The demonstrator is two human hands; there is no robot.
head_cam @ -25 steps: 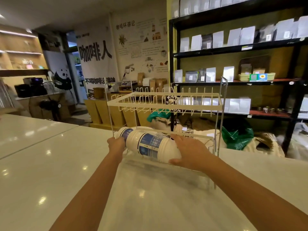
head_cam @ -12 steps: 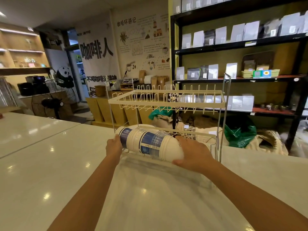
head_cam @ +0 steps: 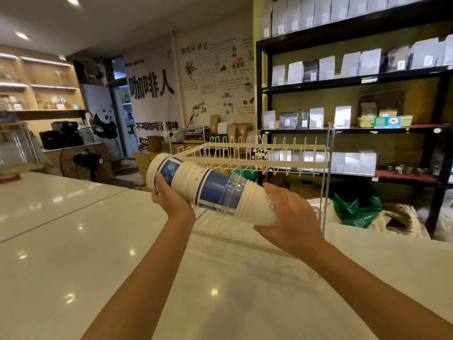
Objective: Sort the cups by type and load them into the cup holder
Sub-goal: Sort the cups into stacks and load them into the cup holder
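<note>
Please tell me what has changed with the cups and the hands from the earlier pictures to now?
Both hands have lifted the nested stack of cups up and toward the person, out of the cup holder. The left hand still grips its wide end and the right hand the narrow end. The holder stayed on the white counter.

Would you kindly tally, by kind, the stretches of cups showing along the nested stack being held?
Blue-printed paper cups: 2 stretches
Clear plastic cups: 1 stretch
White paper cups with a line drawing: 1 stretch
Total: 4 stretches in the cup stack; single cups are too tightly nested to count.
</note>
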